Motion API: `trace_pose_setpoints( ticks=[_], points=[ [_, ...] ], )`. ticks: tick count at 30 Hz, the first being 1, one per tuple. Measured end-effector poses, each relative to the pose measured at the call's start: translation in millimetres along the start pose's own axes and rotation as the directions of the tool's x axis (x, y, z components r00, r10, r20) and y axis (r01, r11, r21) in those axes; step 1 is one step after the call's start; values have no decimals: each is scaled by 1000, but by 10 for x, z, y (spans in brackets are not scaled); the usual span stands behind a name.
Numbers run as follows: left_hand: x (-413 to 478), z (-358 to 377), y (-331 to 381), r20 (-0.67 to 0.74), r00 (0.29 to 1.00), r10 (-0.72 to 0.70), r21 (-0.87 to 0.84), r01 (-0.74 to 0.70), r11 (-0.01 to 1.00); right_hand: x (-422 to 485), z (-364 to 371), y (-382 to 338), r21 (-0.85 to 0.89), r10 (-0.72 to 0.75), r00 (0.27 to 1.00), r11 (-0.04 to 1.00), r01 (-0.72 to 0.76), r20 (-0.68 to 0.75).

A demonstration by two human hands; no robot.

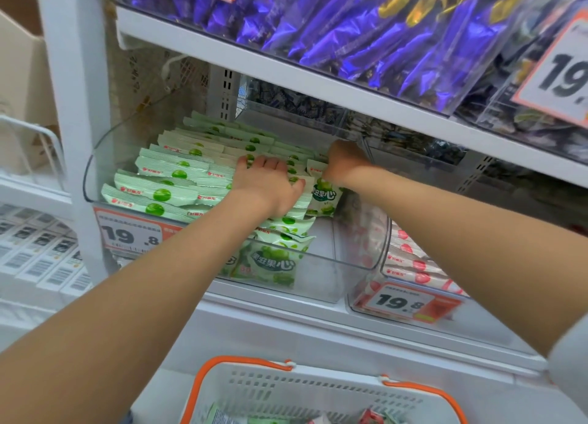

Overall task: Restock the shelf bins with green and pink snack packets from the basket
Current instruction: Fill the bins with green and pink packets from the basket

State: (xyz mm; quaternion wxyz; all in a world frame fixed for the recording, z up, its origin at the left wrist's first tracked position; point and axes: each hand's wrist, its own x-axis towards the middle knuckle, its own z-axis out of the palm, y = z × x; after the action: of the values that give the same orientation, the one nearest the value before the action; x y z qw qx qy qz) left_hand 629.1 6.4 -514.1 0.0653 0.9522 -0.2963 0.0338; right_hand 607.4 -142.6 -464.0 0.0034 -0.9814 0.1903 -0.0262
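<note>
- Green packets [165, 194] fill the clear bin [321, 283]; your left hand [267, 185] presses them, fingers straight, likely squaring the rows.
- Your right hand [345, 162] sits deeper; its fingers are hidden.

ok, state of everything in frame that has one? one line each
left hand: fingers straight, pressing on the green packets
right hand: curled inside the green bin, grip hidden
green packets: stacked in rows at the left, a few loose in front
green bin: partly filled, front right floor bare
pink bin: holds pink packets
basket: handles down, a few packets inside
</note>
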Motion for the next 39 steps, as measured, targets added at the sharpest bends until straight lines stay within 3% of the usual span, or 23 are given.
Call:
trace_pose_setpoints(
  ticks=[6, 10, 14, 17, 20, 23, 26, 30, 32, 36, 39],
  points=[
    [-20, -19, -16, -61, 998, 0, -90, -6, 996, -102, 0, -34, -18, 7, 997, 1000, -9, -79],
    [-299, -207, 88, -254, 967, -27, -148, -11, 989, -644, -112, -53, -70, -143, 978, 989, 134, -152],
    [-877, -411, 337, -302, 951, -70, -246, -6, 969, -1333, -139, 11, 88, -243, 951, 961, 263, -192],
    [-1364, -340, 527, -192, 978, -79, -256, 28, 966, -1819, -14, 169, 237, -257, 939, 921, 309, -226],
    [-1773, 0, 658, 81, 990, -117, -300, 136, 944, -2279, 360, 400, 315, -236, 957, 907, 279, -168],
    [-2072, 573, 654, 356, 927, -114, -212, 199, 957, -2663, 936, 658, 312, -209, 978, 930, 192, 22],
    [-2253, 1124, 538, 516, 855, -50, -140, 142, 980, -3010, 1613, 933, 295, -172, 956, 950, 98, 236],
    [-2342, 1704, 392, 604, 792, -88, -30, 133, 991, -3341, 2406, 1159, 282, -125, 832, 959, -39, 541],
    [-2415, 1987, 331, 641, 756, -131, 37, 140, 989, -3417, 2687, 1164, 309, -84, 782, 940, -143, 617],
    [-2591, 2571, 203, 672, 737, -73, 209, -93, 974, -3455, 3019, 1117, 370, -57, 762, 896, -245, 645],
    [-2631, 2831, 170, 667, 743, 57, 330, -363, 872, -3472, 3123, 1116, 390, -49, 753, 876, -284, 656]
  ],
)
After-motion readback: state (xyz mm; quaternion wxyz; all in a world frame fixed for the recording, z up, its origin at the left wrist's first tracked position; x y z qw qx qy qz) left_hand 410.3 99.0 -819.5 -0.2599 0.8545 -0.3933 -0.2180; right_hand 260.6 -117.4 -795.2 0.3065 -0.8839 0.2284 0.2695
